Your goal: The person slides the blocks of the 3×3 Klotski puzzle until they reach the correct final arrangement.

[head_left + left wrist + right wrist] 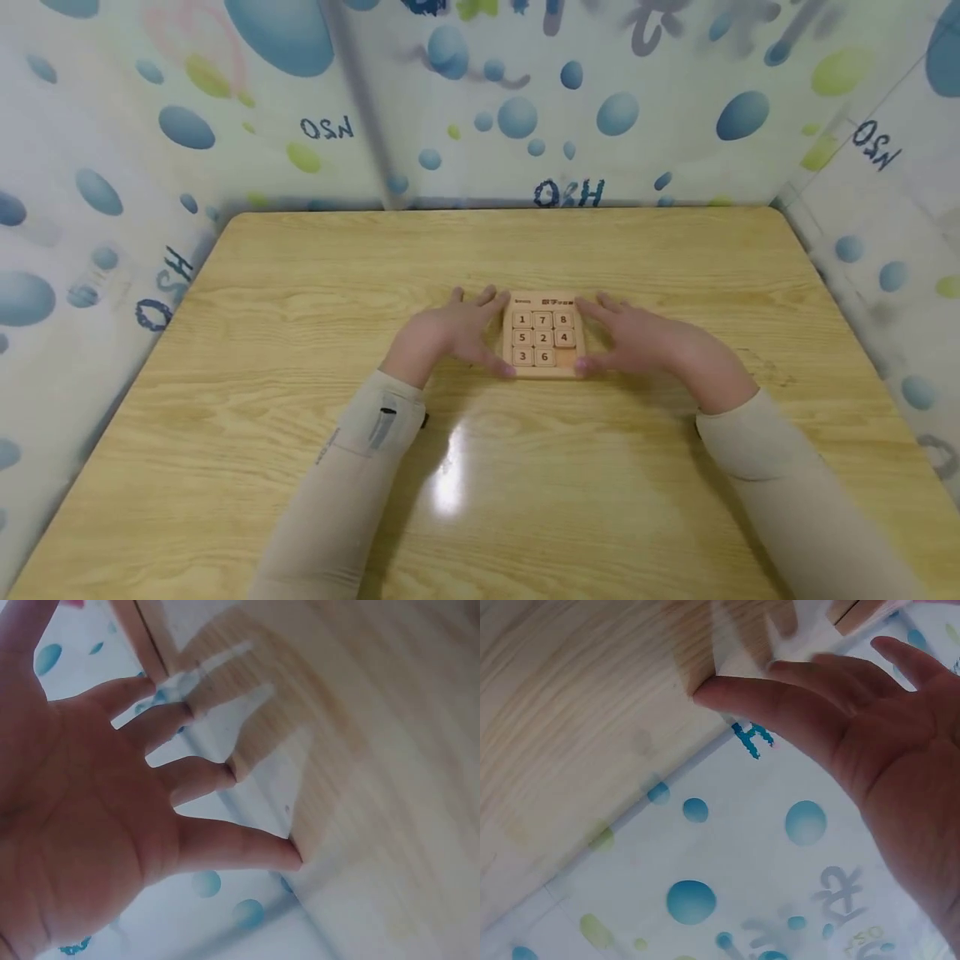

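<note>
A wooden sliding number puzzle (543, 372) lies flat on the table, its rows reading 1 7 8, 5 2 4 and 3 6, with a gap at the lower right. At its left side my left hand (459, 329) has its fingers spread, thumb by the lower left corner and index finger by the upper left one. Mirroring this, my right hand (633, 337) touches the right side with thumb and index finger. In the wrist views, the left hand (97, 795) and right hand (885, 742) have outstretched fingers with some tips on the tabletop; only a puzzle edge (139, 637) shows.
The wood-grain table (300, 275) reaches to patterned walls (480, 108) with blue and green drops at the back and both sides. A bright reflection lies on the tabletop in front of the puzzle.
</note>
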`<action>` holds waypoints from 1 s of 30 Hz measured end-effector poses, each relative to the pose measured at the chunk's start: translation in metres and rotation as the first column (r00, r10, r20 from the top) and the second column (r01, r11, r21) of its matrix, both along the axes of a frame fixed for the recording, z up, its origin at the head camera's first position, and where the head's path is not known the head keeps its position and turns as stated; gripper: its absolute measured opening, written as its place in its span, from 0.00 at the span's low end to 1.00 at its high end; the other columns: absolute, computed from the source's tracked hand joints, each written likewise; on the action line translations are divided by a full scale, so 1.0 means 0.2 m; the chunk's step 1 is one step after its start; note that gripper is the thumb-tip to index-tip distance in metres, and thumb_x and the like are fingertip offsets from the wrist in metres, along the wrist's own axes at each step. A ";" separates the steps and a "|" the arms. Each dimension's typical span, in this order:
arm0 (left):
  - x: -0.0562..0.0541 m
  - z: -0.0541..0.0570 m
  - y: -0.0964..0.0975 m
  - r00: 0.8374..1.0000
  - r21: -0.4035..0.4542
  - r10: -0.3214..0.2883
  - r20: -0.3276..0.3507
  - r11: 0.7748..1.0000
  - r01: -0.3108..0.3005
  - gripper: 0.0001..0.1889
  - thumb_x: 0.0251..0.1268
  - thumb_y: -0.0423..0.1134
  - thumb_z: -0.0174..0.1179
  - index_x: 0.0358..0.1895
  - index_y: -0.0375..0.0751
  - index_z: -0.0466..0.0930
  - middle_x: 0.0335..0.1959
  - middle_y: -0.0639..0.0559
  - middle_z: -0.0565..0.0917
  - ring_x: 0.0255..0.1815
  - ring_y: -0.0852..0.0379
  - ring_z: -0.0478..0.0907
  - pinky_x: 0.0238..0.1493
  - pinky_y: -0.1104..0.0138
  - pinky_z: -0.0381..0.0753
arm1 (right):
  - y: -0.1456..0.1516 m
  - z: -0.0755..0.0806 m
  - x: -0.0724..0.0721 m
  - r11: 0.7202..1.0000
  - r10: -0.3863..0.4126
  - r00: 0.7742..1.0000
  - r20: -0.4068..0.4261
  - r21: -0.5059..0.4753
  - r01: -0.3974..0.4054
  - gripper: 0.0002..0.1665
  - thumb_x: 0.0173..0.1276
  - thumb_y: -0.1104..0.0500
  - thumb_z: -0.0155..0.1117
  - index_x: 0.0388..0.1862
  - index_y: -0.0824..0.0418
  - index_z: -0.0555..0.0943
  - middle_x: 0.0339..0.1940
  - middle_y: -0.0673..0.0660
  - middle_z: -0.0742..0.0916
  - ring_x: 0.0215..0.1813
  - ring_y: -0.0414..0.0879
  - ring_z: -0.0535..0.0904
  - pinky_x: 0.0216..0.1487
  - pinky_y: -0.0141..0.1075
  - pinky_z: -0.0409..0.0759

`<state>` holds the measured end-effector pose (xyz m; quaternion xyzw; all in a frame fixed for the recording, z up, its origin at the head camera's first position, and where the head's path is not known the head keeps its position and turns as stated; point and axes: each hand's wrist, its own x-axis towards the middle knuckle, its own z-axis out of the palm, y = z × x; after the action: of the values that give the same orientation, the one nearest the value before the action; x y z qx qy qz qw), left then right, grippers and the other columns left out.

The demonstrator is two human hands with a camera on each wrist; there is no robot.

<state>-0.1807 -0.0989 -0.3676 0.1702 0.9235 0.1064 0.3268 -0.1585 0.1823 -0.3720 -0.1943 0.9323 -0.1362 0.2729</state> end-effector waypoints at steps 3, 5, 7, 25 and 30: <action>0.01 -0.01 0.00 1.000 0.003 -0.001 0.000 1.000 0.001 0.69 0.56 0.71 0.74 0.89 0.62 0.31 0.91 0.55 0.31 0.89 0.30 0.25 0.79 0.21 0.46 | 0.00 -0.01 0.06 0.998 0.050 0.997 -0.065 0.029 -0.048 0.59 0.76 0.29 0.61 0.91 0.53 0.46 0.93 0.59 0.45 0.90 0.69 0.43 0.81 0.79 0.48; 0.01 -0.02 0.00 1.000 -0.006 0.002 0.001 1.000 -0.002 0.69 0.55 0.72 0.74 0.89 0.63 0.30 0.91 0.57 0.30 0.89 0.31 0.24 0.78 0.20 0.46 | -0.01 -0.01 0.12 0.995 0.092 0.989 -0.113 0.058 -0.086 0.58 0.76 0.28 0.60 0.90 0.53 0.49 0.93 0.54 0.47 0.91 0.67 0.42 0.78 0.83 0.44; 0.01 -0.02 0.00 1.000 -0.022 0.008 0.000 1.000 -0.008 0.69 0.55 0.73 0.73 0.88 0.65 0.30 0.91 0.58 0.29 0.89 0.32 0.24 0.77 0.19 0.46 | -0.02 -0.02 0.17 0.989 0.126 0.982 -0.141 0.089 -0.114 0.57 0.75 0.27 0.59 0.90 0.50 0.51 0.93 0.51 0.50 0.91 0.67 0.43 0.76 0.85 0.41; 0.01 -0.02 -0.01 1.000 -0.042 0.028 -0.010 0.999 -0.029 0.68 0.55 0.76 0.71 0.88 0.67 0.30 0.91 0.60 0.30 0.90 0.34 0.26 0.77 0.19 0.47 | -0.04 -0.06 0.30 0.966 0.227 0.949 -0.220 0.172 -0.191 0.54 0.76 0.25 0.56 0.90 0.47 0.54 0.91 0.48 0.57 0.90 0.67 0.49 0.78 0.84 0.41; 0.00 -0.02 0.00 1.000 -0.037 0.018 -0.025 0.999 -0.019 0.68 0.55 0.75 0.71 0.88 0.66 0.31 0.91 0.60 0.31 0.90 0.33 0.26 0.77 0.18 0.45 | -0.03 -0.04 0.36 0.966 0.234 0.943 -0.238 0.171 -0.196 0.53 0.75 0.26 0.58 0.89 0.47 0.57 0.90 0.47 0.60 0.89 0.67 0.52 0.79 0.83 0.43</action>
<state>-0.1804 -0.0997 -0.3715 0.1569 0.9309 0.0898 0.3174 -0.0874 0.1770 -0.3795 -0.2908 0.9402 -0.0112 0.1768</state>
